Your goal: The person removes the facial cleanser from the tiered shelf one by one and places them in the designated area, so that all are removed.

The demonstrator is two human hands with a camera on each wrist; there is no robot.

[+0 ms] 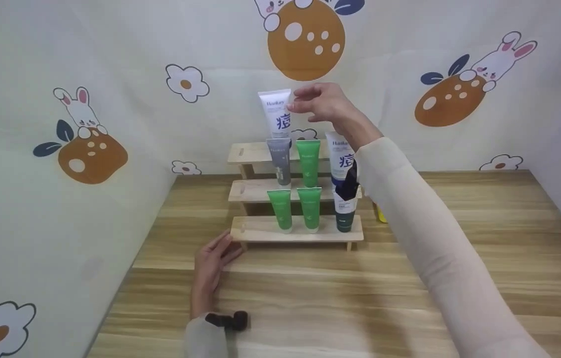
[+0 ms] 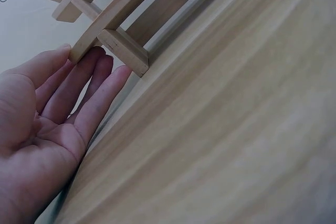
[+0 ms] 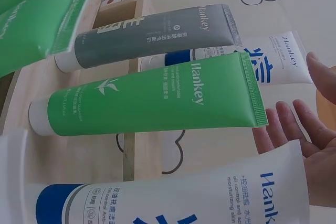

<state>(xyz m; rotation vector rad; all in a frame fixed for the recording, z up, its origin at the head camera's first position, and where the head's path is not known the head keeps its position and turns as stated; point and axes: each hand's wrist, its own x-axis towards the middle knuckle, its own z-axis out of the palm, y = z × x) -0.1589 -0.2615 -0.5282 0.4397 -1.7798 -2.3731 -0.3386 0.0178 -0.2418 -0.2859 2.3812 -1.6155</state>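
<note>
A white tube (image 1: 275, 113) with blue lettering stands on the top tier of a three-step wooden display stand (image 1: 255, 228). My right hand (image 1: 326, 102) is just right of this tube's upper end, thumb and fingers apart, gripping nothing. My left hand (image 1: 208, 263) pinches the left end of the lowest shelf, thumb at the edge and fingers underneath, as the left wrist view shows. On the middle tier are a grey tube (image 3: 157, 35), a green tube (image 3: 147, 98) and another white tube (image 3: 210, 198). Two green tubes (image 1: 311, 209) and a white-and-dark-green tube (image 1: 345, 221) occupy the bottom tier.
The stand rests on a wood-grain table (image 1: 300, 298) near its back edge. Behind is a pale patterned cloth (image 1: 136, 59) with rabbits, oranges and flowers. A yellow object (image 1: 381, 214), mostly hidden by my right sleeve, is right of the stand.
</note>
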